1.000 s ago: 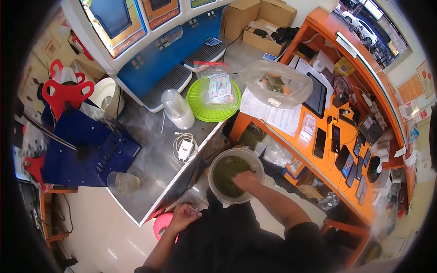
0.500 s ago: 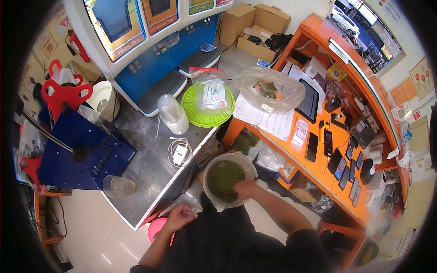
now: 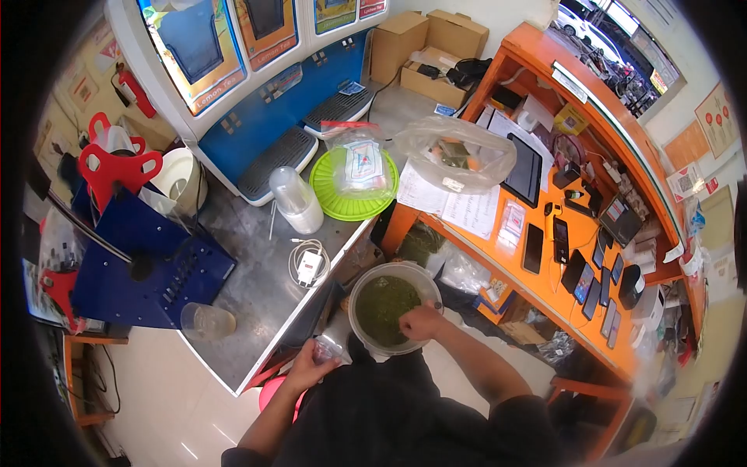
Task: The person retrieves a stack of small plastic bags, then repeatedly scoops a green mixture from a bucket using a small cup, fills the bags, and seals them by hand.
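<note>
A round translucent tub (image 3: 429, 289) sits in front of my body, between the two counters. Loose, finely chopped green stuff (image 3: 383, 300) covers its inside. My right hand (image 3: 421, 322) is closed over the right side of the tub, fingertips near the green stuff; what they grip, if anything, is hidden. Left of the tub, my left hand (image 3: 310, 369) is shut on a small clear plastic bag (image 3: 334, 347), whose upper part sticks out toward the tub.
On the steel counter (image 3: 261, 315) are a white charger (image 3: 310, 266), a clear-topped blender (image 3: 296, 204), a green lid (image 3: 350, 204) and a plastic cup (image 3: 208, 321). The orange counter (image 3: 486, 245) carries papers, a tablet (image 3: 523, 171) and several phones. A pink stool (image 3: 272, 393) stands below.
My left hand has moved slightly right and up, and more of the clear bag shows beside the tub. My right hand stays over the green stuff, its fingers drawn in more.
</note>
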The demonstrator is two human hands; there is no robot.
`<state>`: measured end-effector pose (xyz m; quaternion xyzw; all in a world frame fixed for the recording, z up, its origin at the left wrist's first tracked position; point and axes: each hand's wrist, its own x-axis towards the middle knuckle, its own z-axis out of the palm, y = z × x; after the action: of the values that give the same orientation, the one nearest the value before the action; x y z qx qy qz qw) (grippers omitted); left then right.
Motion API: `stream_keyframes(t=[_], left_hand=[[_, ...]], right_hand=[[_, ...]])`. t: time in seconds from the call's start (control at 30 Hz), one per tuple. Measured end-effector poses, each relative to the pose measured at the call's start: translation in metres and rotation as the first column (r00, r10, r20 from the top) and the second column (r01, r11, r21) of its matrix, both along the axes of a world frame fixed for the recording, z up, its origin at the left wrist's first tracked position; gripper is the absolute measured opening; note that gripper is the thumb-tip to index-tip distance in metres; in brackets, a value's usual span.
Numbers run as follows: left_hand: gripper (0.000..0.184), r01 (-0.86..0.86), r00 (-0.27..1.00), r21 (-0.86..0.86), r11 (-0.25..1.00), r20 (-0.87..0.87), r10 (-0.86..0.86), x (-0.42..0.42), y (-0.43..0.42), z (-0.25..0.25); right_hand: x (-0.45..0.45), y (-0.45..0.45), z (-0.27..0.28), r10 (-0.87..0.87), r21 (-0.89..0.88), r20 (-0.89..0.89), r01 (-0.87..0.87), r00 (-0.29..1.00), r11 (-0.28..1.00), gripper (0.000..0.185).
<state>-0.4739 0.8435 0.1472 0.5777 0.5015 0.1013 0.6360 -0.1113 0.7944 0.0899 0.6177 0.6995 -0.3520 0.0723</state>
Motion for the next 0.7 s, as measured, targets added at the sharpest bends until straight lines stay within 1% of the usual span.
stream_keyframes(t=[0.07,0.1,0.13,0.17,0.2,0.23,0.27,0.33,0.37,0.4,0.43,0.47,0.5,0.53,0.57,0.6,0.63,0.67,0.7], left_hand=[[0.047,0.006,1.0,-0.186,0.983,0.011,-0.004,0.006,0.004,0.013],[0.047,0.007,1.0,-0.181,0.983,0.01,-0.005,0.006,0.005,0.008],[0.047,0.048,0.999,-0.042,0.998,-0.012,-0.048,0.009,0.007,0.003],[0.047,0.071,0.997,0.031,0.997,-0.023,-0.071,0.01,0.008,-0.001],[0.047,0.094,0.995,0.105,0.99,-0.037,-0.09,0.013,0.011,0.003],[0.047,0.154,0.986,0.28,0.947,-0.102,-0.13,0.019,0.012,0.006],[0.048,0.219,0.972,0.442,0.87,-0.172,-0.157,0.025,0.014,0.009],[0.05,0.226,0.973,0.453,0.863,-0.15,-0.176,0.04,0.023,0.013],[0.053,0.231,0.973,0.457,0.859,-0.13,-0.192,0.049,0.028,0.015],[0.053,0.231,0.973,0.464,0.855,-0.126,-0.194,0.06,0.032,0.017],[0.053,0.237,0.971,0.517,0.822,-0.114,-0.209,0.07,0.035,0.018],[0.054,0.242,0.969,0.568,0.786,-0.103,-0.224,0.081,0.038,0.02],[0.056,0.257,0.962,0.55,0.795,-0.068,-0.264,0.089,0.043,0.021],[0.056,0.26,0.961,0.555,0.79,-0.065,-0.27,0.099,0.046,0.021],[0.056,0.22,0.958,0.458,0.861,0.066,-0.28,0.108,0.048,0.021],[0.056,0.193,0.941,0.35,0.917,0.197,-0.274,0.118,0.051,0.02],[0.056,0.197,0.938,0.359,0.912,0.201,-0.282,0.126,0.052,0.012],[0.057,0.183,0.928,0.203,0.962,0.287,-0.237,0.134,0.053,0.005],[0.058,0.177,0.915,0.04,0.983,0.362,-0.179,0.141,0.054,0.001]], right_hand=[[-0.002,-0.001,0.003,-0.009,0.028,-0.006,0.009,1.0,1.0,0.011],[-0.003,-0.002,0.006,-0.018,0.081,-0.028,0.02,0.999,0.996,0.01],[-0.004,-0.002,0.01,-0.026,0.134,-0.051,0.033,0.998,0.99,0.01],[-0.004,-0.003,0.014,-0.028,0.14,-0.05,0.035,0.998,0.99,0.01],[-0.003,-0.004,0.02,-0.058,0.191,-0.092,0.075,0.994,0.979,0.009],[-0.002,-0.005,0.027,-0.085,0.241,-0.136,0.117,0.987,0.963,0.009],[0.0,-0.006,0.034,-0.087,0.248,-0.133,0.119,0.987,0.961,0.009],[0.005,-0.005,0.066,-0.163,0.32,-0.258,0.244,0.952,0.916,0.008],[0.006,-0.004,0.083,-0.165,0.328,-0.254,0.245,0.953,0.912,0.008],[0.007,-0.004,0.101,-0.191,0.412,-0.282,0.299,0.94,0.861,0.007],[0.007,-0.003,0.119,-0.213,0.489,-0.313,0.35,0.925,0.799,0.007],[0.008,-0.002,0.137,-0.215,0.495,-0.31,0.35,0.926,0.795,0.007],[0.008,-0.001,0.155,-0.208,0.545,-0.314,0.356,0.926,0.76,0.008],[0.008,-0.001,0.169,-0.203,0.591,-0.318,0.361,0.926,0.721,0.009],[0.007,-0.001,0.181,-0.208,0.596,-0.315,0.364,0.926,0.716,0.009],[0.005,0.0,0.191,-0.186,0.655,-0.254,0.311,0.949,0.689,0.009],[0.004,0.002,0.198,-0.167,0.71,-0.19,0.253,0.968,0.657,0.01],[0.003,0.004,0.198,-0.171,0.718,-0.184,0.251,0.968,0.649,0.01],[0.001,0.003,0.194,-0.158,0.761,-0.096,0.175,0.983,0.624,0.011]])
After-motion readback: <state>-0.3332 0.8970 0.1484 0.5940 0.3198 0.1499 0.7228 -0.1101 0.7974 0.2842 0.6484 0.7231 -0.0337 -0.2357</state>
